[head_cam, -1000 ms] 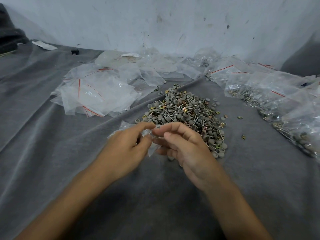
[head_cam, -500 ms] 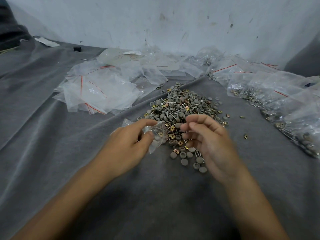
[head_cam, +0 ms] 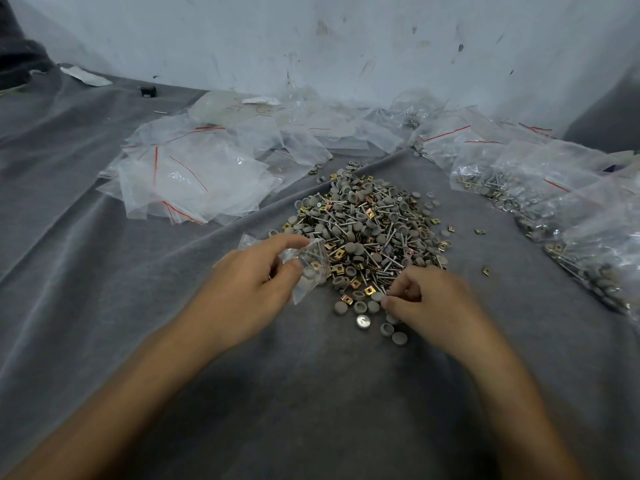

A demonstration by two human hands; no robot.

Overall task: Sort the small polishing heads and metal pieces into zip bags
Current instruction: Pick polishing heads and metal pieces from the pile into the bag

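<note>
A heap of small grey polishing heads, metal pins and brass square pieces (head_cam: 367, 226) lies on the grey cloth in the middle. My left hand (head_cam: 256, 282) pinches a small clear zip bag (head_cam: 311, 268) with its mouth held open beside the heap's near left edge; a few pieces show inside. My right hand (head_cam: 426, 299) is at the heap's near edge, fingers curled with fingertips pinched together over loose pieces; what they pinch is blurred. Several loose grey heads (head_cam: 388, 329) and a shiny round piece (head_cam: 363, 321) lie just left of it.
Empty clear zip bags with red lines (head_cam: 194, 181) are piled at the back left. Filled bags (head_cam: 561, 202) lie along the right side. A stained white wall (head_cam: 346, 46) rises behind. Bare grey cloth (head_cam: 311, 393) spreads in front.
My right hand left the bag and moved right and down to the heap's near edge. My left hand stays holding the bag, now with its mouth open.
</note>
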